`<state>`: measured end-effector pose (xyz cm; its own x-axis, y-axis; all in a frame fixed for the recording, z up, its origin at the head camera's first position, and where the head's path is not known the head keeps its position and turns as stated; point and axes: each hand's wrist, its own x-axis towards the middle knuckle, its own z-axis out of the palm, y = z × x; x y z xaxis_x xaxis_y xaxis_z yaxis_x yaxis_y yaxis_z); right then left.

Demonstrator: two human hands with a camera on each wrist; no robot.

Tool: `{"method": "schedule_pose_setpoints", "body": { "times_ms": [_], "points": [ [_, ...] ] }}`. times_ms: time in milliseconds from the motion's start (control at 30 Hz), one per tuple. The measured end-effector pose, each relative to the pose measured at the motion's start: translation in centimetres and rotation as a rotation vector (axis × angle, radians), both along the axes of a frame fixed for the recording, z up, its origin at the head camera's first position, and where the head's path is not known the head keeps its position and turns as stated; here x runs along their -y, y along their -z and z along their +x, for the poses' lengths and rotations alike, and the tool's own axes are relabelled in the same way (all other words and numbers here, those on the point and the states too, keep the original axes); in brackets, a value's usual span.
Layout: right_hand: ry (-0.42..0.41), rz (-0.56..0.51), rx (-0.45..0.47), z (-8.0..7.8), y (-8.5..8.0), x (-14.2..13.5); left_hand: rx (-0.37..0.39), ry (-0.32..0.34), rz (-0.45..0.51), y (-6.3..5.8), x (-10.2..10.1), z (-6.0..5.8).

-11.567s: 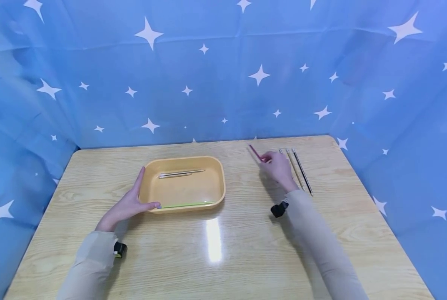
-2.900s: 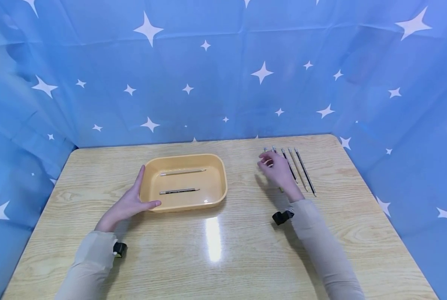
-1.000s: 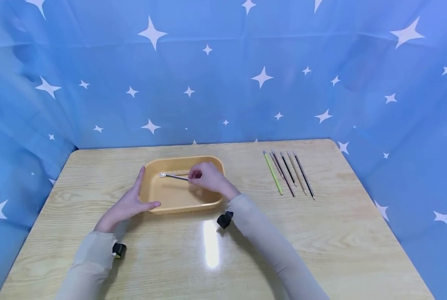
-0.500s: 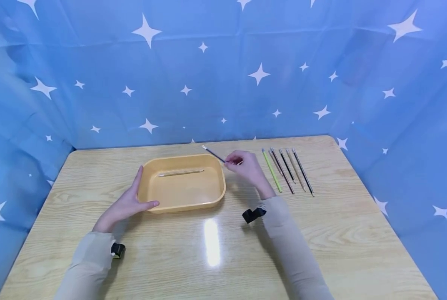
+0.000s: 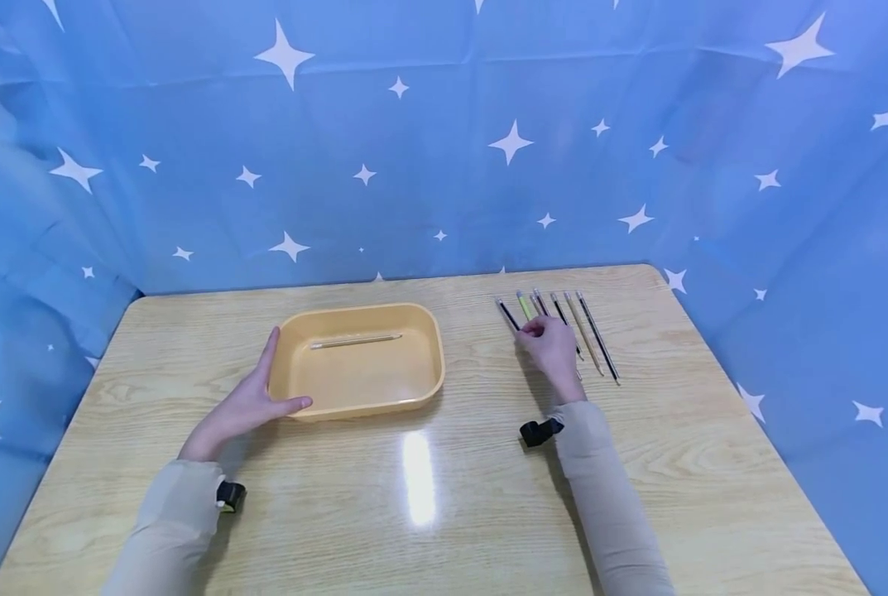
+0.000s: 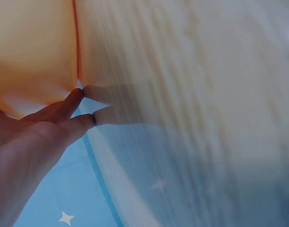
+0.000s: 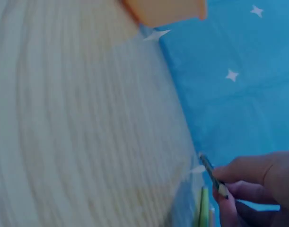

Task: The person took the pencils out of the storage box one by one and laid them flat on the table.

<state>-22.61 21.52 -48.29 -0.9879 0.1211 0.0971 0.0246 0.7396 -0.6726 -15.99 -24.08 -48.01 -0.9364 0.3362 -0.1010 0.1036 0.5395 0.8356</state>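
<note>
In the head view my left hand [image 5: 246, 407] rests against the left end of the tan plastic tray [image 5: 369, 410], thumb and fingers spread straight along its outside. One wood-coloured pencil [image 5: 356, 341] lies in the tray. My right hand [image 5: 551, 348] pinches a dark pencil [image 5: 507, 314] between thumb and fingers, at the left side of a row of pencils. Close up in the right wrist view, the same dark pencil [image 7: 209, 169] slants between the fingertips. A green pencil [image 5: 524, 305] lies right beside it, partly hidden by the hand.
Further right in the row lie a wood-coloured pencil [image 5: 583, 331] and a long black pencil [image 5: 598, 335], eraser ends toward the back. The wooden table [image 5: 481, 497] ends at a blue star-patterned curtain [image 5: 444, 149] at the back and sides.
Several pencils, including the green one, have gone from the tray to the row. Most recently my right hand has lifted a dark pencil from the tray and carried it right. The left hand stays.
</note>
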Motion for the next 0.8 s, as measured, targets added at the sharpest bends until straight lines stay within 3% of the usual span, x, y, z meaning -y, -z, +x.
{"method": "schedule_pose_setpoints", "body": {
  "times_ms": [133,233,367,567,667,800],
  "points": [
    [0.050,0.026,-0.052,0.0,0.2,0.3,-0.001,0.002,0.009,0.1,0.0,-0.2],
    [0.006,0.017,-0.129,-0.1,-0.4,1.7,0.005,-0.002,0.007,0.1,0.1,-0.2],
    [-0.215,-0.038,-0.183,-0.3,-2.3,5.2,0.004,-0.003,0.004,0.1,0.1,-0.2],
    [-0.567,-0.002,-0.137,-0.2,-4.5,12.2,-0.002,0.005,0.023,0.3,0.1,-0.3],
    [-0.685,0.054,-0.123,-0.4,-4.3,15.2,-0.003,0.001,0.025,0.3,0.2,-0.3],
    [-0.763,0.066,-0.059,-0.7,-4.0,18.0,-0.005,-0.003,0.030,0.3,0.2,-0.3]
  ]
}}
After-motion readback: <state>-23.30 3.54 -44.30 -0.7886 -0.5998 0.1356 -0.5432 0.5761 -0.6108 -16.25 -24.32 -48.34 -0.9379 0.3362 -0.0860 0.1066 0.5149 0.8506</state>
